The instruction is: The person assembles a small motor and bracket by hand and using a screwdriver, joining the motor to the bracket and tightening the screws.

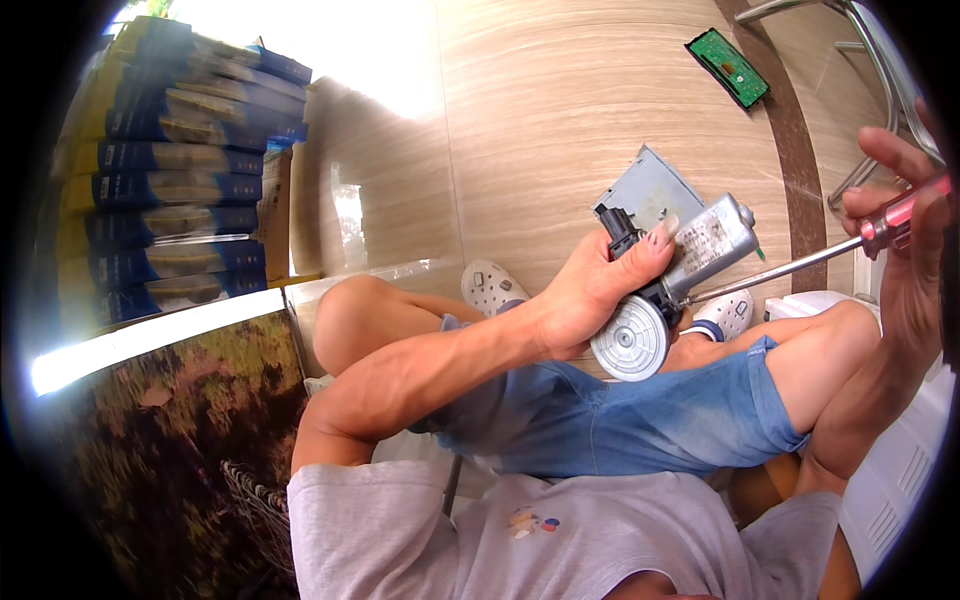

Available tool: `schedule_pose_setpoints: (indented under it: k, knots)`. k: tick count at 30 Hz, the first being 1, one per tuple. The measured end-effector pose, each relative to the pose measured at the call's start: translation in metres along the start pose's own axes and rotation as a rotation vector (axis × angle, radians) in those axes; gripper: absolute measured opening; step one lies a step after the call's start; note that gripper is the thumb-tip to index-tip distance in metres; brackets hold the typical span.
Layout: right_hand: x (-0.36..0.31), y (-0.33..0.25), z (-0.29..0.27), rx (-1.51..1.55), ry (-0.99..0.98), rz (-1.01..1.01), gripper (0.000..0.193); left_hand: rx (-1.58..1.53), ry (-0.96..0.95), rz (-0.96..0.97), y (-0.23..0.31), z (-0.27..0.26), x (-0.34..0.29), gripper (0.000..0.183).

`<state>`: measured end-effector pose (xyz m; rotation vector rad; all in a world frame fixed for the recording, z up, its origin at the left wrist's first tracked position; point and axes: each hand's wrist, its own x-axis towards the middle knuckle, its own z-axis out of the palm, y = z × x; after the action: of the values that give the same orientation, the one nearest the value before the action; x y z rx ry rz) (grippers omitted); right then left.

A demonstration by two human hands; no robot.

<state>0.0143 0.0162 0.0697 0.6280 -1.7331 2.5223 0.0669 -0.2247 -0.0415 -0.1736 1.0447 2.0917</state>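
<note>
My left hand (580,295) is closed around a geared electric motor (715,240), held above my lap. The motor has a silver can, a round grey metal gear cover (630,340) and a black connector (618,225). My thumb presses on top near the can; the fingers underneath are mostly hidden. In my right hand (912,275) is a screwdriver (785,270) with a red handle and a long metal shaft. Its tip meets the motor between the can and the gear cover, though the exact contact point is too small to make out. Some right fingers are lifted off the handle.
A grey metal plate (645,185) lies on the tiled floor beyond the motor. Farther off at the right is a green circuit board (725,65), near metal chair legs (885,70). Blue and yellow boxes (180,190) are stacked at the left. White plastic (890,465) stands beside my right arm.
</note>
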Motion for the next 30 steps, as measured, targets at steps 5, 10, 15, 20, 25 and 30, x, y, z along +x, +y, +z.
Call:
schedule_pose_setpoints:
  k: [5, 10, 15, 20, 25, 30]
  knots:
    - [0.000, -0.005, -0.001, -0.059, -0.036, 0.001, 0.037, -0.015, 0.064, -0.023, 0.007, -0.001, -0.001, 0.067]
    - [0.010, -0.010, -0.032, -0.453, -0.224, -0.128, 0.039, 0.009, 0.058, 0.018, 0.006, -0.005, -0.001, 0.066]
    - [0.018, 0.001, -0.057, -0.456, -0.337, -0.210, 0.048, 0.039, 0.027, 0.008, 0.006, -0.002, -0.001, 0.064]
    - [0.017, -0.016, -0.008, -0.074, -0.212, 0.123, 0.047, 0.042, 0.037, 0.030, 0.010, -0.003, -0.003, 0.063]
    - [0.017, -0.005, -0.053, -0.318, -0.265, -0.060, 0.055, -0.037, 0.011, 0.041, 0.016, 0.005, -0.004, 0.050]
    - [0.021, -0.008, 0.000, 0.113, -0.026, 0.103, 0.056, -0.063, -0.025, 0.039, 0.018, 0.001, -0.008, 0.043]
